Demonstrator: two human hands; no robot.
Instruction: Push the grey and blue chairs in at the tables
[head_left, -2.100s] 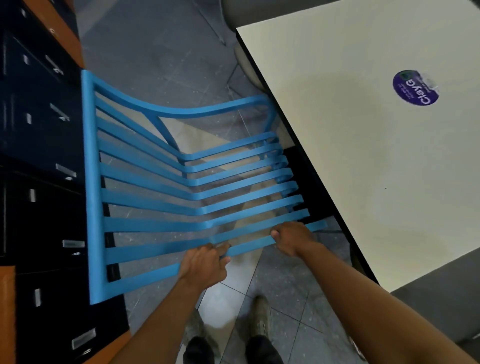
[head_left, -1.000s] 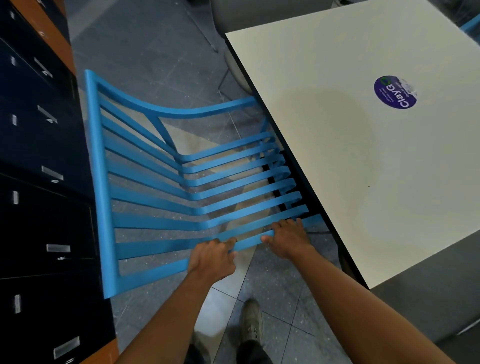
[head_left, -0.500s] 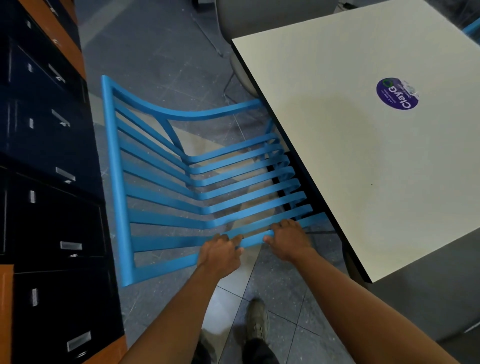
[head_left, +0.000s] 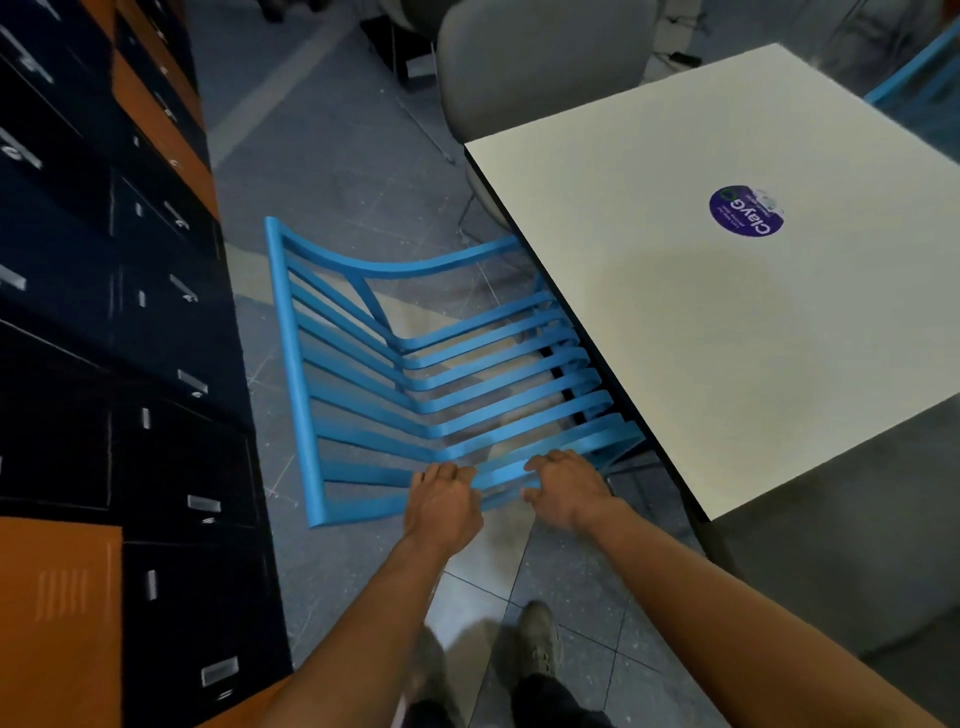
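Dark blue and orange lockers (head_left: 130, 322) line the left; grey tiled floor (head_left: 332, 156); purple round sticker (head_left: 746, 210) at right.

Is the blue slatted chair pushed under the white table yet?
Partly in: the blue slatted chair's seat front is hidden under the white table's edge; most still sticks out.

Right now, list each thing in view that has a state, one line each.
blue chair: seat partly under the table, back sticking out, both hands on its side.
left hand: closed on a chair slat.
right hand: closed on a chair slat.
table: top bare except a round purple sticker.
grey chair: at the far side.
lockers: doors shut.
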